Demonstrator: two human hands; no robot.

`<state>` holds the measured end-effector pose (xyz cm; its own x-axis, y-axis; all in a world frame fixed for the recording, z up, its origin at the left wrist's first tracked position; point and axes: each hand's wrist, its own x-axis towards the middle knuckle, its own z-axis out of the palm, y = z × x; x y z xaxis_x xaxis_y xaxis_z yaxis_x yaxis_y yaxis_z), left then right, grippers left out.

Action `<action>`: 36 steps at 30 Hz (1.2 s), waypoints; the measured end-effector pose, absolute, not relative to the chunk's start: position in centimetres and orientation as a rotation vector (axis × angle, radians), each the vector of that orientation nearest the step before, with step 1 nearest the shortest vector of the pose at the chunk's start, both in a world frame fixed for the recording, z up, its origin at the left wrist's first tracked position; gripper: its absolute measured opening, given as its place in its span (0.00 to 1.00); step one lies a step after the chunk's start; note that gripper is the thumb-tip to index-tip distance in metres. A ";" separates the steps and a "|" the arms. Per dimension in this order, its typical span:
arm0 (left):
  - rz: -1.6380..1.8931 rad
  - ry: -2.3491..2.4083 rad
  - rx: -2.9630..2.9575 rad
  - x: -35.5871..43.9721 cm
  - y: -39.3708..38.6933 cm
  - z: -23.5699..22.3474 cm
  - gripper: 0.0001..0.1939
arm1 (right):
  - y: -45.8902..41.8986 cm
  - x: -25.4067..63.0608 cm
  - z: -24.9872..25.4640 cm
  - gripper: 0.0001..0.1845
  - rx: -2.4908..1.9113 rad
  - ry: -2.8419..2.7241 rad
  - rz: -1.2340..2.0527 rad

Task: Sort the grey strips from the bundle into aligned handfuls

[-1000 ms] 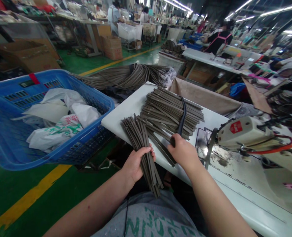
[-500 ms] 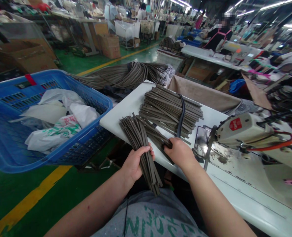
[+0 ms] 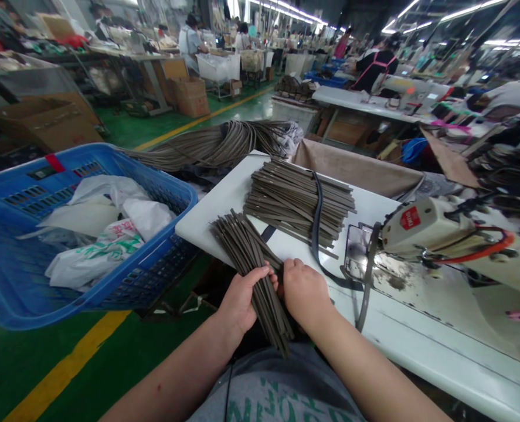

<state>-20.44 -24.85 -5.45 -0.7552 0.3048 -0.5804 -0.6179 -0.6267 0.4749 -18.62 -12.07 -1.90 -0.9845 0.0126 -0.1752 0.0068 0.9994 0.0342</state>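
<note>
My left hand (image 3: 242, 296) is closed around a thick bundle of grey-brown strips (image 3: 241, 240), which slants from the table edge down toward my lap. Right beside it, my right hand (image 3: 304, 293) is closed on a smaller bunch of the same strips (image 3: 274, 255); its fingertips are mostly hidden. The two bunches meet and overlap near my hands. Beyond them lies a wide pile of cut strips (image 3: 290, 193) on the white tabletop (image 3: 216, 202). A black strap (image 3: 316, 234) curves over the pile and bends toward the sewing machine (image 3: 422, 225).
On the left is a blue plastic basket (image 3: 149, 293) containing white plastic bags (image 3: 110, 234). Long coiled strips (image 3: 224, 140) lie behind the table. A fabric-lined bin (image 3: 356, 167) adjoins its far side. Other people sit at machines farther back.
My right hand has moved left with its strips, up against the bundle in my left hand. More of the black strap now shows, curving across the table toward the machine.
</note>
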 end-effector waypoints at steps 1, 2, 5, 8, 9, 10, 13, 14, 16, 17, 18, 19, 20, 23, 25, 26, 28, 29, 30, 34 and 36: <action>2.349 0.943 -0.631 -20.4 -24.8 -5.4 0.11 | -12.1 -18.6 -1.8 0.06 -0.009 2.993 0.080; 2.342 0.964 -0.635 -20.3 -24.8 -5.3 0.11 | -12.0 -18.7 -1.7 0.05 -0.019 3.013 0.096; 2.328 1.018 -0.594 -20.1 -24.9 -5.1 0.12 | -11.5 -18.8 -1.1 0.06 0.052 3.020 0.021; 2.329 1.039 -0.492 -19.9 -25.0 -4.8 0.17 | -11.5 -18.3 -0.5 0.07 0.045 2.989 -0.149; 2.339 1.039 -0.466 -19.9 -25.0 -4.8 0.19 | -11.8 -18.0 -0.4 0.08 -0.021 2.981 -0.184; 2.350 1.034 -0.451 -20.0 -25.0 -4.8 0.19 | -12.1 -17.6 -0.2 0.10 -0.107 2.974 -0.195; 2.370 0.983 -0.494 -20.1 -24.8 -4.8 0.17 | -13.2 -16.7 0.2 0.21 -0.357 2.971 -0.117; 2.370 0.968 -0.527 -20.1 -24.7 -4.9 0.16 | -13.5 -16.4 0.5 0.23 -0.415 2.974 -0.100; 2.382 0.967 -0.610 -20.2 -24.6 -5.0 0.14 | -13.4 -16.1 1.1 0.24 -0.480 2.976 -0.173; 2.392 0.982 -0.648 -20.2 -24.6 -5.0 0.13 | -13.2 -16.1 1.6 0.21 -0.496 2.969 -0.265; 2.407 1.003 -0.674 -20.1 -24.6 -5.0 0.13 | -12.8 -16.1 2.0 0.17 -0.493 2.960 -0.376; 2.428 1.028 -0.681 -20.1 -24.6 -5.0 0.13 | -12.3 -16.0 2.5 0.14 -0.461 2.958 -0.490; 2.450 1.058 -0.667 -20.0 -24.7 -5.0 0.14 | -11.8 -16.0 2.9 0.14 -0.405 2.973 -0.593; 2.468 1.265 -0.472 -20.0 -25.2 -4.6 0.15 | -10.3 -15.7 3.6 0.12 -0.241 3.123 -0.840; 2.391 1.531 -0.237 -20.1 -25.7 -4.1 0.12 | -9.5 -15.1 3.7 0.08 -0.208 3.230 -0.969; 2.312 1.682 -0.106 -20.1 -25.9 -3.7 0.10 | -9.3 -14.6 3.8 0.07 -0.213 3.265 -1.019; 2.116 1.967 0.085 -20.4 -26.2 -2.7 0.08 | -8.8 -13.2 4.1 0.06 -0.264 3.330 -1.089; 2.018 2.089 0.128 -20.5 -26.2 -2.2 0.08 | -8.5 -12.4 4.3 0.06 -0.327 3.374 -1.095; 1.933 2.195 0.145 -20.7 -26.2 -1.7 0.08 | -8.3 -11.5 4.6 0.08 -0.409 3.429 -1.062; 1.719 2.367 0.292 -21.2 -25.5 0.2 0.08 | -7.9 -8.6 5.3 0.17 -1.013 3.596 -0.582; 1.580 2.284 0.457 -21.2 -24.8 0.9 0.08 | -8.0 -7.9 5.2 0.18 -1.205 3.557 -0.294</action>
